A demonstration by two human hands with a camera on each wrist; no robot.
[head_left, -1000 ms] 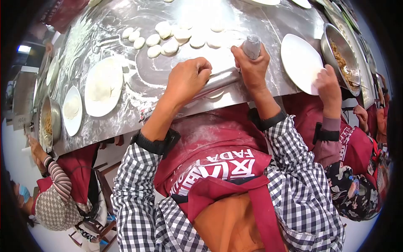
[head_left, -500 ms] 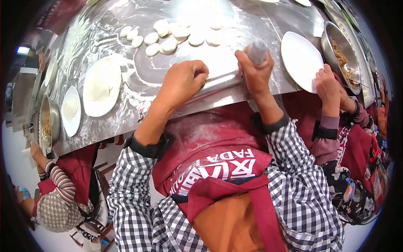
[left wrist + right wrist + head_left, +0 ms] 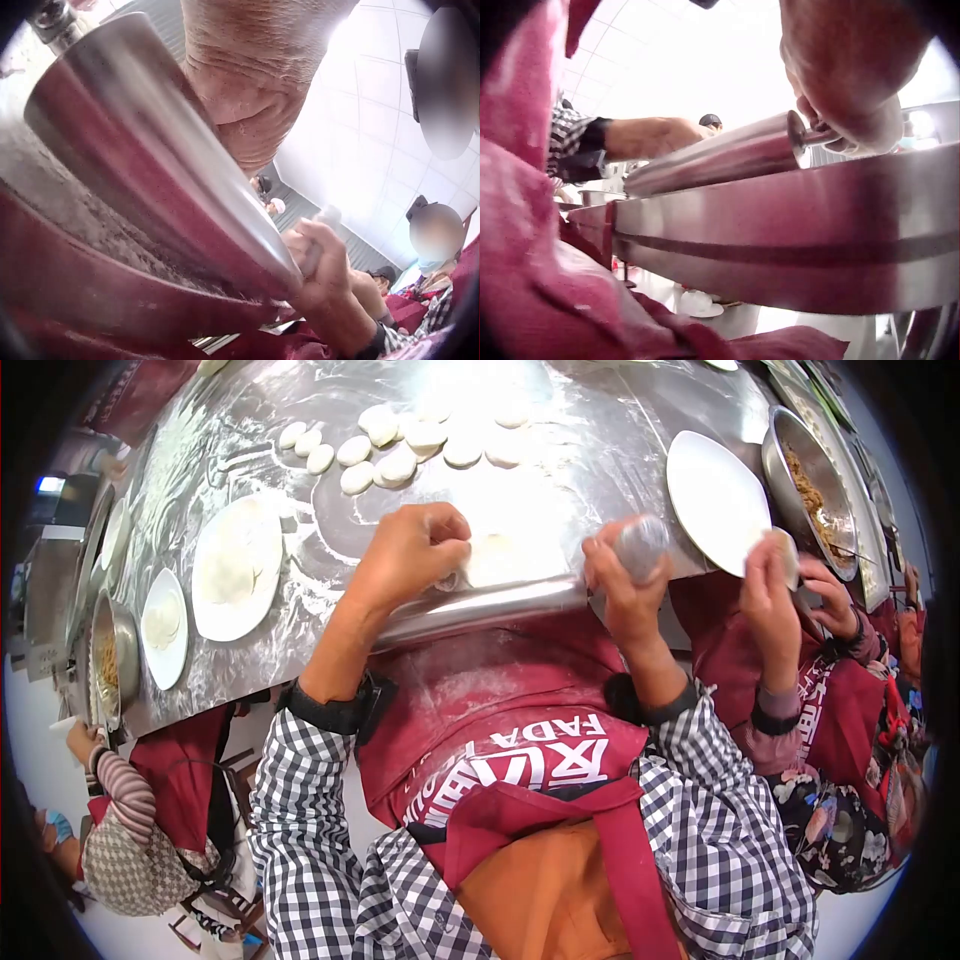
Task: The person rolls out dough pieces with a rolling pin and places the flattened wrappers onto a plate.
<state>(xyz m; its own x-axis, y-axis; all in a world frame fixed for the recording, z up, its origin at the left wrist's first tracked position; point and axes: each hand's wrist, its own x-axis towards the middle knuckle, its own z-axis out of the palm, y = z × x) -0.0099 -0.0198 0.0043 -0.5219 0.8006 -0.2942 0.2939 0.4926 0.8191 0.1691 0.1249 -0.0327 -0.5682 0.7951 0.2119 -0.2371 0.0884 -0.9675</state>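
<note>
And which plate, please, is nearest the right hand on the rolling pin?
The white plate right of the right hand, beside the metal bowl; the plates bearing flat dough lie farther off, beyond the left hand.

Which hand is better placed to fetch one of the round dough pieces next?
Probably the left hand: it sits nearer the dough pieces in the head view. The right hand is farther off, holding the rolling pin.

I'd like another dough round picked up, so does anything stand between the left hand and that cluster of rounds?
Nothing visible does: in the head view, only tabletop shows between the left hand and the nearest dough rounds.
</note>
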